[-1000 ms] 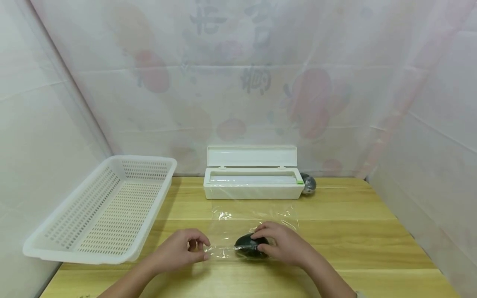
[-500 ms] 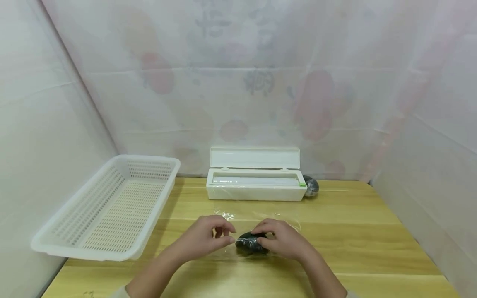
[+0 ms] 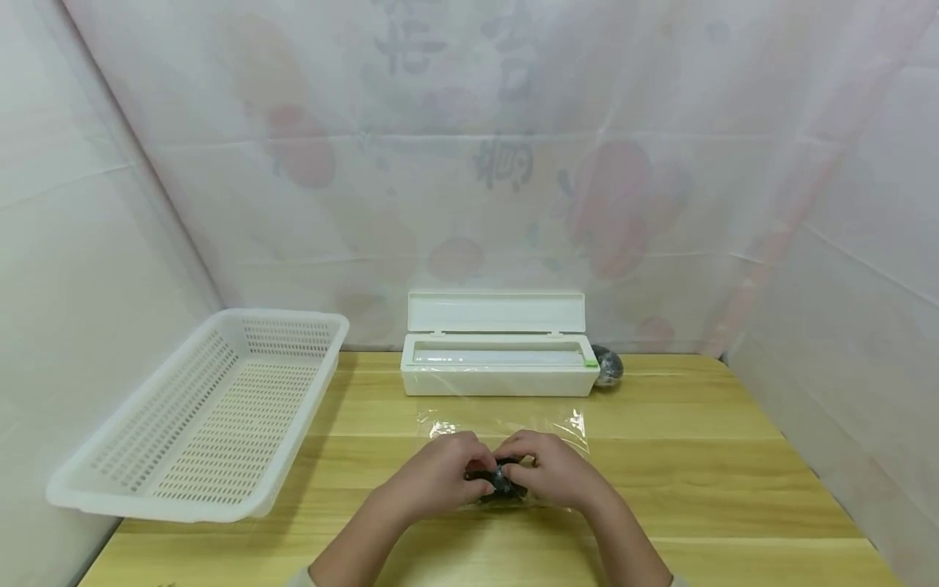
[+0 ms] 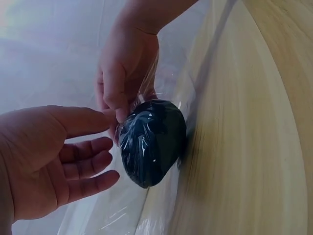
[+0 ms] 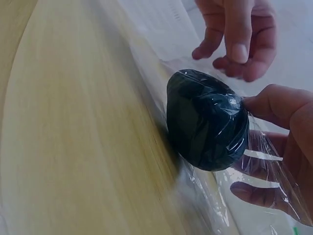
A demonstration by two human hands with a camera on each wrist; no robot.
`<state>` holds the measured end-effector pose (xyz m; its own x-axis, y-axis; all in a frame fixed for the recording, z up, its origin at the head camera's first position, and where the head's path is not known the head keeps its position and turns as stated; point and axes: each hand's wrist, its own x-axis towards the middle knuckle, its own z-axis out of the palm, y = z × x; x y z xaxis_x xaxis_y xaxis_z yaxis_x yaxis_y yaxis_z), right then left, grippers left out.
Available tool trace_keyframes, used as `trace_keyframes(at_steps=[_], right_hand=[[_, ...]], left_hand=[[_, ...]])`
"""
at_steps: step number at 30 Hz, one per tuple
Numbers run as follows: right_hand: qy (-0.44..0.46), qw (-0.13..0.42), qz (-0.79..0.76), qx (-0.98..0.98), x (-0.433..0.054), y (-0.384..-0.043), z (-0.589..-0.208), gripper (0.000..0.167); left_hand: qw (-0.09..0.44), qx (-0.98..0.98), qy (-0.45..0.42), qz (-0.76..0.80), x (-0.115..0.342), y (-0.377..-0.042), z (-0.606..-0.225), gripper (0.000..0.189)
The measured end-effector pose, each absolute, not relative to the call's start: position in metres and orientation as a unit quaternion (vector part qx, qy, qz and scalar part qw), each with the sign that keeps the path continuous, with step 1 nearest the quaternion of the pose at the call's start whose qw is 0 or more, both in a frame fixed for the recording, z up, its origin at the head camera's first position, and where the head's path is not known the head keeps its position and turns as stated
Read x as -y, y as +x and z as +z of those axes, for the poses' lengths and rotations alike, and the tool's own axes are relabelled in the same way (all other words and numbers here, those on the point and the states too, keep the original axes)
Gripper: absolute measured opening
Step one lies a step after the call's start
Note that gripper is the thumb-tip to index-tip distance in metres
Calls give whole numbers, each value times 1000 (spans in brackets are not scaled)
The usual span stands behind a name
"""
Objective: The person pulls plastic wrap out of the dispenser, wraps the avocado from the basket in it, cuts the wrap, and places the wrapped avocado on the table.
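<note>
- Fingertips of the right hand (image 3: 552, 470) are bent against a dark green, avocado-like fruit (image 5: 203, 125), holding it in a pinch through the wrap.
- The left hand (image 3: 438, 479) is partly spread, its fingers loosely bent just beside the fruit; it has no visible hold on anything, and I cannot tell whether a fingertip touches the wrap.
- The fruit sits in front of the cling-film dispenser (image 3: 499, 382), on the person's side and well apart from it, with creased, shiny plastic against its skin.
- Clear cling film (image 3: 575, 422) runs from the dispenser's front toward the hands, lying over the table and passing around the fruit.
- The dispenser's white lid (image 3: 495, 313) stands raised at its back; inside lies the film roll (image 3: 499, 357), and a small green tab (image 3: 590, 364) sits at its right end.
- A second dark, film-covered item (image 3: 609, 367) lies just beside the dispenser's right end, partly hidden by it.
- A white perforated plastic basket (image 3: 147, 507) stands left of the dispenser, reaching closer to the person.
- Under the dispenser is a wood-grain table (image 3: 697, 489); behind it hangs a pale printed curtain (image 3: 469, 196).
</note>
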<state>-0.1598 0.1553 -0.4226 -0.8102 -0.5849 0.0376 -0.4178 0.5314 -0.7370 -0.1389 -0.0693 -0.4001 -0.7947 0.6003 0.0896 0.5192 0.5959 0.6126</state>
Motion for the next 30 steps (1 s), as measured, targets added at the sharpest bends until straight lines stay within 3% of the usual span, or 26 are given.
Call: trace_keyframes(at_steps=[16,20,24,26,30], right_hand=[[-286,98,-392,-869,-153,-161,-427,20],[-240,56,-385,-889,-156,-156,-421,24],[-189,-2,-418,-889,-155,-146,-405,19],[-186,17,-459,-868,-153,-139,-396,21],[-195,137,-526,-817,-148,-129,-384,24]], left_hand=[[26,-911,287,295,67,-139,-415,26],[27,-911,285,297,66,-141,-418,27],[28,-911,281,301,65,-143,-420,27],[25,-909,280,307,64,-143,-421,27],[22,-901,285,327,62,-144,-422,25]])
